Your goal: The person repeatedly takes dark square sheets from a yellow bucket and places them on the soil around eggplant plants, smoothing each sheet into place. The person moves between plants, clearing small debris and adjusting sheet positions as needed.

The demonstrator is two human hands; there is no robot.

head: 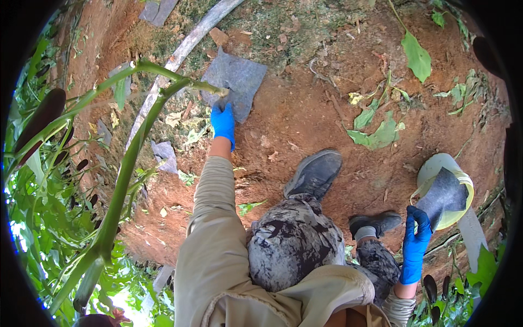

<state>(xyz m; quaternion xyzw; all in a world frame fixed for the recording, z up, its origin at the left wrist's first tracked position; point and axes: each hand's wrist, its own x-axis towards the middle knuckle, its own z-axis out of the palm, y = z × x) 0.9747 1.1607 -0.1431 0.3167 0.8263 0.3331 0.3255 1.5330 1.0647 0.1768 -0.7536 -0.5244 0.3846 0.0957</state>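
My left hand (223, 124), in a blue glove, reaches to a grey fabric square (243, 77) on the soil. Its fingertips touch the square's lower edge, just below the base of a green plant stem (210, 87); their grip is hard to make out. My right hand (417, 241), also blue-gloved, is beside a tilted whitish bucket (439, 163) with a yellowish rim. The curled fingers meet the bucket's thin handle (412, 199) and seem to pinch it. Grey fabric pieces (443, 194) hang over the rim, close to these fingers.
A thick branching stem (126, 175) arches across the left side, with dark eggplants (45, 118) and leaves around it. A pale hose (179, 55) runs behind it. Fabric scraps (164, 156) and fallen leaves (376, 133) lie on reddish soil. My shoes (314, 173) stand near the middle.
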